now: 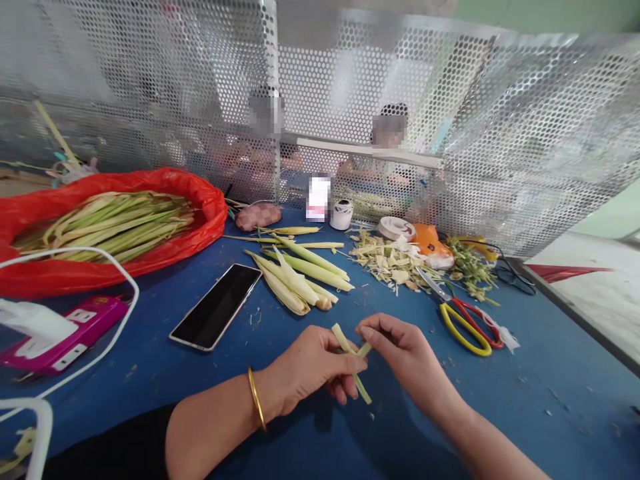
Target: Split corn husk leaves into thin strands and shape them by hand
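Above the blue table top, my left hand (325, 363) pinches pale green leaf strips (344, 340) that cross each other between thumb and fingers. My right hand (395, 343) is closed on the end of one strip, to the right of the crossing. Beyond my hands lies a bunch of pale green husk-like leaves (300, 280). A black-screened phone (217, 307) rests left of them. Scissors with one yellow and one red handle (465, 323) lie to the right of my right hand, their blades against a heap of leaf scraps (385, 260).
A red plastic bag (215, 207) full of long leaf strips stands at the left. Near it are a magenta power strip (90, 327) and a white cable (135, 293). A tape roll (397, 229) and white jar (341, 215) sit before the perforated metal screen (345, 87); people are behind it.
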A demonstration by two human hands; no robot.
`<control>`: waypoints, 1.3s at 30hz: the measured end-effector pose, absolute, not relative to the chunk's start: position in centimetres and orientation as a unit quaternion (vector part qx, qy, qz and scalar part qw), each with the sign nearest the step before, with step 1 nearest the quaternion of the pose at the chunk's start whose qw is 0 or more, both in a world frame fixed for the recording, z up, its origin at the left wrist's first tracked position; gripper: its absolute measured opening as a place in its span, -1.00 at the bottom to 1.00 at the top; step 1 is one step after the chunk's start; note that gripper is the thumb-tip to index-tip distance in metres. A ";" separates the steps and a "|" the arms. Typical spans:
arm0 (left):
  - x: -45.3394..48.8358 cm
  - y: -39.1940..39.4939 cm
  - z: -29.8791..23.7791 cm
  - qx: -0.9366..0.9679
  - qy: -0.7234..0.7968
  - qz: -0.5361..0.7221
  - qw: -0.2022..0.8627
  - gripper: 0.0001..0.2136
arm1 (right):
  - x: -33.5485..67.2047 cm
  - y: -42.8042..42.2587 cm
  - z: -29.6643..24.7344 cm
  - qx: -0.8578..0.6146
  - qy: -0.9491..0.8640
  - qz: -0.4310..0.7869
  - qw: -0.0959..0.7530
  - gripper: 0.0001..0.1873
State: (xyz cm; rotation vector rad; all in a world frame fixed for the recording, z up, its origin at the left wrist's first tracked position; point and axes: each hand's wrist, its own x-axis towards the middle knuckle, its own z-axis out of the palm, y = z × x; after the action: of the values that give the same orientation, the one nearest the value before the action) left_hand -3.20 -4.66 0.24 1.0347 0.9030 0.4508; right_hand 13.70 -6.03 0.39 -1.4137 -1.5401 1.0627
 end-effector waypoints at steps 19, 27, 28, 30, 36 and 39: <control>-3.3 -5.2 0.6 0.490 0.385 0.068 0.779 -0.79 | 11.8 -7.4 1.0 -0.544 -0.483 0.514 0.454 -0.80; -3.1 -5.1 0.9 0.465 0.397 0.170 0.773 -0.70 | 13.0 -7.1 1.3 -0.580 -0.574 0.325 0.478 -0.83; -3.1 -5.0 1.0 0.461 0.396 0.200 0.769 -0.72 | 13.2 -7.3 1.5 -0.579 -0.591 0.260 0.498 -0.84; -3.2 -4.7 1.2 0.451 0.393 0.263 0.757 -0.71 | 13.4 -7.9 1.9 -0.574 -0.621 0.149 0.513 -0.84; -3.0 -4.7 1.4 0.406 0.372 0.382 0.742 -0.65 | 11.7 -8.9 0.8 -0.544 -0.670 0.319 0.392 -0.81; -2.8 -5.2 1.3 0.410 0.391 0.384 0.729 -0.64 | 10.7 -8.5 -0.3 -0.538 -0.585 0.438 0.419 -0.72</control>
State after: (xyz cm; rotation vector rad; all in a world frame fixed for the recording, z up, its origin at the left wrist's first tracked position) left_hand -2.78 -5.15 1.31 0.9039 0.8610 0.8448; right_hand 10.65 -8.46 -0.26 -1.3503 -1.4681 1.0979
